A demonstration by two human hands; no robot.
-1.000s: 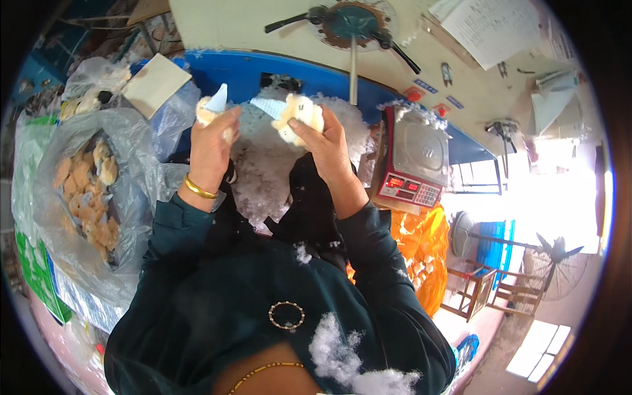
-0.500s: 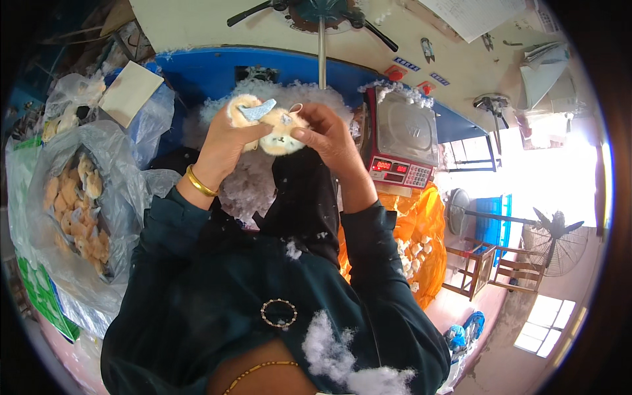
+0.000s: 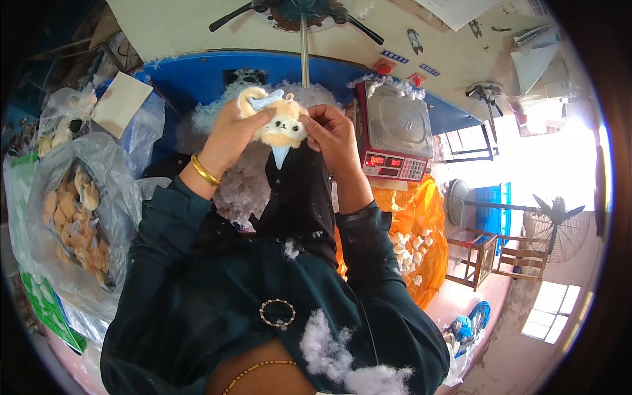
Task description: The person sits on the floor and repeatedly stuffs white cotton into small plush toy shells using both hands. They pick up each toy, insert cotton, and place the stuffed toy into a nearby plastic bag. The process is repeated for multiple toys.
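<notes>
A small plush toy [image 3: 284, 129] with cream and white fur, a stitched face and pale blue cloth pieces is held up between both hands, above my lap. My left hand [image 3: 236, 128] grips its left side, thumb across the fur. My right hand [image 3: 329, 133] pinches the edge beside the face with thumb and fingertips. One blue piece hangs below the head, another lies at the top near a curled furry part. White stuffing fluff [image 3: 240, 187] is heaped behind and under the hands.
At the left a clear plastic bag [image 3: 122, 164] holds tan plush pieces. To the right stands a red weighing scale [image 3: 397, 128], above an orange sack [image 3: 431, 217] with small white pieces. A stuffing machine's metal tube [image 3: 305, 52] points toward me from the panel ahead.
The plush toy has been turned so its face shows more upright and a blue piece now hangs below. My right hand has shifted to the edge of the face.
</notes>
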